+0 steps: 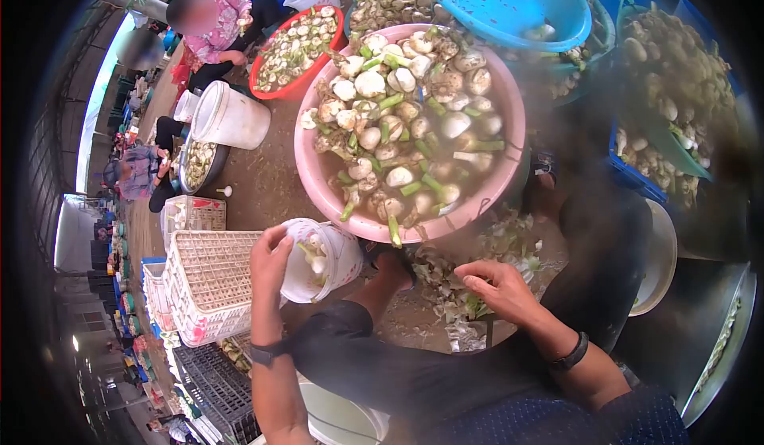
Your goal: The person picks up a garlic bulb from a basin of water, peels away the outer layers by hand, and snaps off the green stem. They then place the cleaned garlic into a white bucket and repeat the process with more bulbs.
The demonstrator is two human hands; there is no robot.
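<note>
My left hand reaches down to a small white bucket that holds a few white bulbs with green stalks; its fingers rest on the bucket's rim. My right hand hovers over a pile of peelings and trimmings on the ground, fingers curled together, and whether it holds anything I cannot tell. Just beyond both hands stands a big pink basin filled with water and several white bulbs.
A white plastic crate stands left of the bucket. A red basin, a blue basin and blue crates hold more bulbs. A white bucket lies on its side. Other people sit at the far left.
</note>
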